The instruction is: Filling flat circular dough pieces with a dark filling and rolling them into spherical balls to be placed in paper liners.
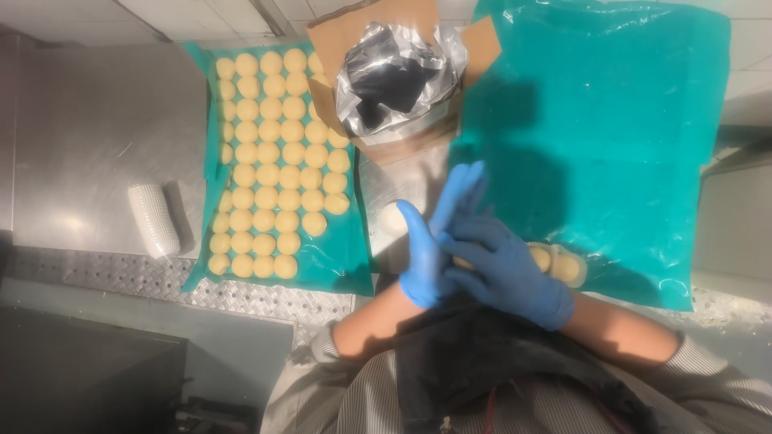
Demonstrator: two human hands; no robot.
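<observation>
My left hand (425,255) and my right hand (508,277), both in blue gloves, are pressed palm to palm just above the table's near edge. A small piece of pale dough (461,263) shows between the palms. The left fingers point straight up and away. The right hand lies across them. A thick lump of the same dough (561,264) lies just right of my right hand on a green plastic sheet (611,137). A whitish dough ball (392,217) rests just left of my left hand.
Several rows of round dough balls (269,153) cover a green sheet (342,269) at the left. An open cardboard box with a silver liner (398,80) stands at the back centre. A white ribbed stack (153,219) lies on the steel table (88,128).
</observation>
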